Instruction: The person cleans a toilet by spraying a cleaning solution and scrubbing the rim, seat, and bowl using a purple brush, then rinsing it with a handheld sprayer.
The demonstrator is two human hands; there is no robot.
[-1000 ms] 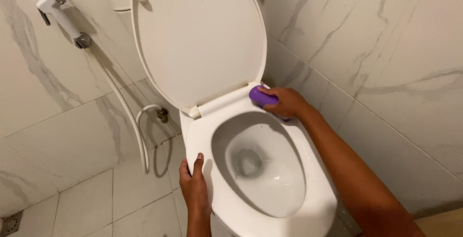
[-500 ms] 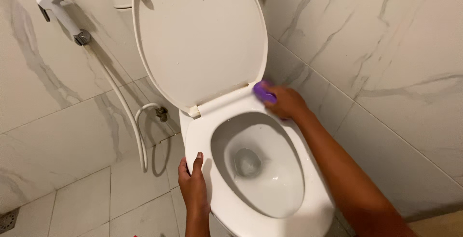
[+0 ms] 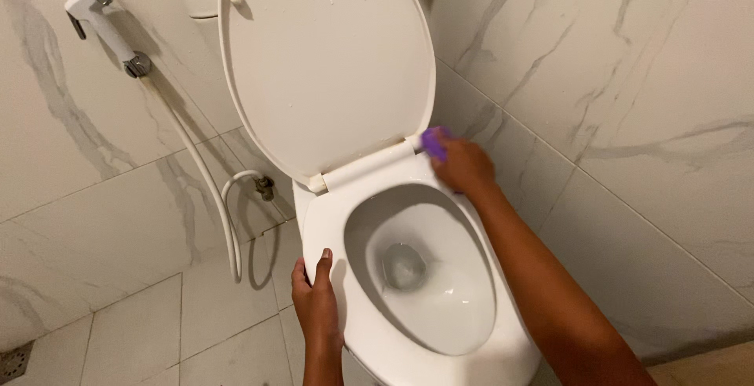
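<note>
Purple sponge [image 3: 431, 140], a small soft-looking pad of bright violet, shows only at one rounded corner, since the right hand [image 3: 465, 166] covers most of it. It sits at the back right of the white ceramic toilet [image 3: 408, 354], pressed against the seat rim just where the hinge bar meets the raised white plastic lid [image 3: 326, 64]. The right hand's fingers are curled closed over the sponge, with the knuckles up and the forearm reaching in from the lower right across the bowl's right side. How thick the sponge is, or whether it has a second layer, cannot be told from here.

The left hand [image 3: 317, 307] lies on the left front edge of the white oval toilet seat [image 3: 323, 217], with the thumb resting on top of the rim and the other fingers wrapped down over the outer side, closed on the edge. The two hands are well apart, with the open bowl between them.

Water stands at the bottom of the bowl, and the lid stands upright, dotted with a few droplets. On the left wall a white handheld bidet sprayer [image 3: 102, 21] hangs in its holder, and its white hose [image 3: 206, 182] loops down to a metal wall valve [image 3: 265, 188]. Grey-veined white marble tiles [image 3: 628, 80] cover the walls and floor.
</note>
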